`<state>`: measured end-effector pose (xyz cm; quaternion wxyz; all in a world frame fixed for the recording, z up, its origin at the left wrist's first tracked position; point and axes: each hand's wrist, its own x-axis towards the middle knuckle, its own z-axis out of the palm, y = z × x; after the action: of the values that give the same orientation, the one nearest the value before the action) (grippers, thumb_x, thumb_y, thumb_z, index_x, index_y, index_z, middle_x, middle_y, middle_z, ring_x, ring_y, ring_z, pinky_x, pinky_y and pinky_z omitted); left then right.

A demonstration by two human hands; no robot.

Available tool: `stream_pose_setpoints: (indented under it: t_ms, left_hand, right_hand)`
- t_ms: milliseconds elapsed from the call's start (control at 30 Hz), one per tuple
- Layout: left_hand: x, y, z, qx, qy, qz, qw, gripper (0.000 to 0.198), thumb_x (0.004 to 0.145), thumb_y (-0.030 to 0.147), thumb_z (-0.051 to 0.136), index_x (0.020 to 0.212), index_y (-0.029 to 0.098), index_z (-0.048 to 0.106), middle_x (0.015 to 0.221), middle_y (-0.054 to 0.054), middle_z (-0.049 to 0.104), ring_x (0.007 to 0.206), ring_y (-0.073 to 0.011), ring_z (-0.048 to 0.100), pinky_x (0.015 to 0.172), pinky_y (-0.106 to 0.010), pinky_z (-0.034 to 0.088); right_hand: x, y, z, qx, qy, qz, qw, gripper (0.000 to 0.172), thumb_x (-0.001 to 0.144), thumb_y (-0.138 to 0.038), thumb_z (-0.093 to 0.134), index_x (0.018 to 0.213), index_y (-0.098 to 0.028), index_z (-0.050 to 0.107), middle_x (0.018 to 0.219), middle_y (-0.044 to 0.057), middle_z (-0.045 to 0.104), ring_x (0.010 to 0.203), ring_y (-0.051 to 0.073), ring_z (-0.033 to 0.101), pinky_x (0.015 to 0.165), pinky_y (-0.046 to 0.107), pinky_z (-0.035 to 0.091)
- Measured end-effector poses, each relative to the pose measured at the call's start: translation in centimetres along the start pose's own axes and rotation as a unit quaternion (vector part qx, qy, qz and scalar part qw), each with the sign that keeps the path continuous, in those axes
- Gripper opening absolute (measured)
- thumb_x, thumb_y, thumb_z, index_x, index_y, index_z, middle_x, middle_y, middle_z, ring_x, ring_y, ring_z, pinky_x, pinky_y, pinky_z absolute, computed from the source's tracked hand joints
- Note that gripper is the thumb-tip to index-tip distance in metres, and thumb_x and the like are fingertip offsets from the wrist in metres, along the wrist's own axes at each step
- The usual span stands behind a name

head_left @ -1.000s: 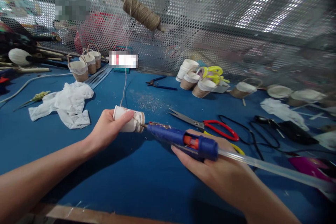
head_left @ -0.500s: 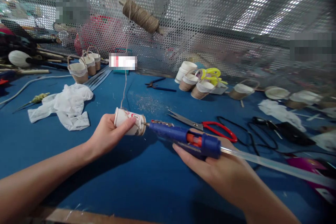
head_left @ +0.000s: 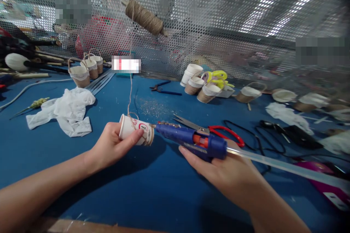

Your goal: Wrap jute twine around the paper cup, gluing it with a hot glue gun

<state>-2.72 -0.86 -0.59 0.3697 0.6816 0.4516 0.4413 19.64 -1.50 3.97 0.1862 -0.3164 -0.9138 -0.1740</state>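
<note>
My left hand (head_left: 116, 145) is closed round a white paper cup (head_left: 128, 127) with red print, tilted on its side, its base end towards the right. Some twine is wound at that end, and a strand of twine (head_left: 130, 91) runs up from the cup to a brown twine spool (head_left: 144, 17) on the mesh. My right hand (head_left: 218, 167) grips a blue hot glue gun (head_left: 186, 136) with a long clear glue stick (head_left: 254, 156) out of its back. The nozzle meets the cup near its base end; whether it touches is hard to tell.
Red-handled scissors (head_left: 224, 134) lie behind the glue gun, blue-handled pliers (head_left: 166, 89) farther back. White lace cloth (head_left: 69, 109) lies at left. Twine-wrapped cups (head_left: 79, 78) stand at the back left, others (head_left: 209, 93) at the back right. A perforated metal panel (head_left: 205, 25) rises behind.
The cup has turned a little in my left hand, showing more of its print. The glue gun's nozzle has shifted to the cup's upper side near the base. Twine now loops by the cup.
</note>
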Motion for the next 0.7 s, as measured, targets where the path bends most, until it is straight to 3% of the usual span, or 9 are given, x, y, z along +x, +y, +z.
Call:
stream_pose_setpoints:
  t_ms: [100,200,367,600,700]
  left_hand:
    - [0.3,0.0,0.1,-0.046,0.027,-0.054,0.997,0.027,0.078,0.029,0.050,0.070,0.009,0.067,0.068,-0.006,0.068,0.057,-0.0120,0.057,0.048,-0.017,0.043]
    - [0.7,0.0,0.2,-0.085,0.053,-0.104,0.990,0.027,0.075,0.031,0.053,0.070,0.009,0.067,0.065,-0.005,0.067,0.053,-0.0115,0.056,0.045,-0.017,0.043]
    - [1.0,-0.1,0.0,-0.125,0.066,-0.147,0.979,0.031,0.073,0.037,0.055,0.067,0.009,0.067,0.059,-0.005,0.065,0.047,-0.0094,0.052,0.041,-0.016,0.040]
    - [1.1,-0.5,-0.1,-0.153,0.074,-0.171,0.971,0.030,0.073,0.037,0.057,0.067,0.009,0.066,0.056,-0.002,0.061,0.047,-0.0072,0.049,0.044,-0.016,0.038]
    - [1.1,-0.3,-0.1,-0.148,0.075,-0.168,0.972,0.030,0.073,0.037,0.057,0.066,0.009,0.065,0.055,-0.001,0.060,0.047,-0.0069,0.048,0.044,-0.015,0.038]
  right_hand:
    - [0.0,0.1,-0.4,-0.062,0.016,-0.070,0.995,0.039,0.081,-0.003,0.031,0.076,-0.021,0.066,0.064,0.005,0.065,0.058,0.019,0.059,0.052,0.030,0.047]
    - [0.1,-0.2,-0.3,-0.048,0.025,-0.044,0.998,0.040,0.079,-0.001,0.032,0.069,-0.021,0.064,0.056,0.003,0.060,0.051,0.016,0.055,0.045,0.026,0.043]
    - [-0.6,-0.7,0.6,-0.012,0.028,0.049,0.998,0.029,0.081,-0.011,0.042,0.068,-0.024,0.064,0.057,0.001,0.061,0.055,0.016,0.056,0.052,0.026,0.046]
    - [-1.0,-0.8,0.8,0.001,0.010,0.041,0.999,0.029,0.084,-0.016,0.040,0.067,-0.023,0.062,0.057,0.001,0.060,0.052,0.014,0.055,0.047,0.024,0.043]
    - [-0.7,-0.8,0.4,-0.029,0.016,0.005,0.999,0.031,0.083,-0.011,0.038,0.068,-0.023,0.063,0.059,0.002,0.060,0.053,0.015,0.054,0.047,0.025,0.042]
